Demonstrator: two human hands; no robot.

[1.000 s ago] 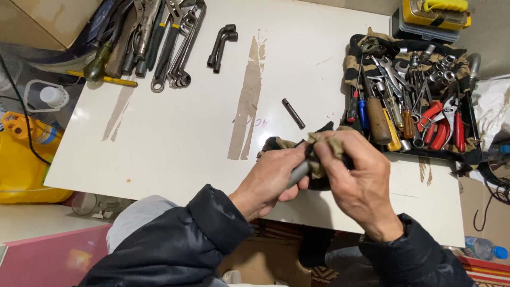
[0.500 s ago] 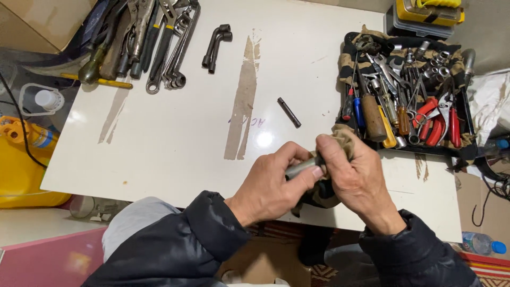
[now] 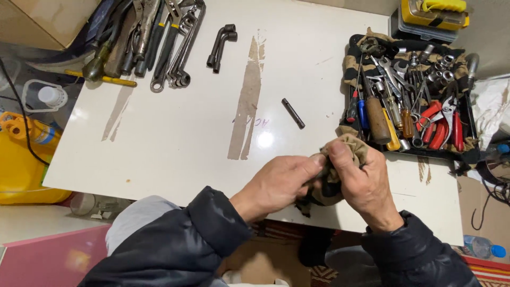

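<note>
My hands work at the near edge of the white table (image 3: 175, 133), bare top open ahead. My left hand (image 3: 279, 183) and right hand (image 3: 361, 178) pinch a crumpled tan rag (image 3: 348, 149), dark-stained below, beside the tool tray (image 3: 467, 154).

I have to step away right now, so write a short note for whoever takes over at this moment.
Left hand and right hand both grip a camouflage rag at the near edge of the white table; whatever is inside it is hidden. A small dark rod lies loose mid-table. Wrenches are laid out at the far left; the tool tray on the right is full. Wiping looks underway, tray tools seemingly unsorted.
</note>
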